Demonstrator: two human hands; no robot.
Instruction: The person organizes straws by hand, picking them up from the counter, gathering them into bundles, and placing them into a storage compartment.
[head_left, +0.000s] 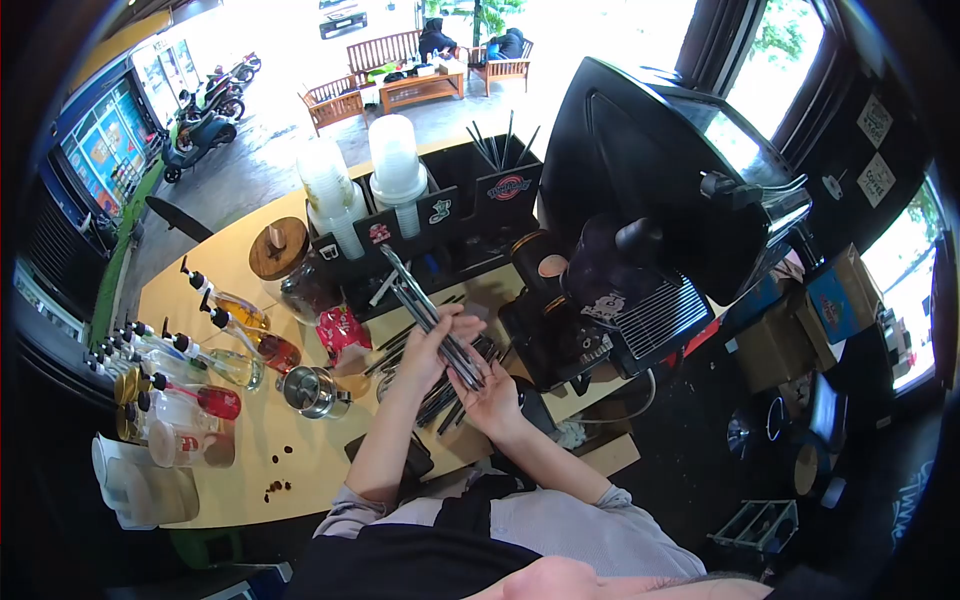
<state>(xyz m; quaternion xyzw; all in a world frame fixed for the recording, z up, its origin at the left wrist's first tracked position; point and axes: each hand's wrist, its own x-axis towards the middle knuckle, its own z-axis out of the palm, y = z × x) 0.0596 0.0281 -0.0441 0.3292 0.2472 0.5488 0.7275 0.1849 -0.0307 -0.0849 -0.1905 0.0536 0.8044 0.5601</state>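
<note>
At the lower left of the frame, you have open room on the surface (pixel 320 462), up to its curved edge. At the centre, your left hand (pixel 437 347) is closed around a slanting bundle of straws (pixel 412 292); your right hand (pixel 492 402), palm up, half open, supports its lower end. Rightward, the black machine (pixel 630 170) limits your space.
</note>
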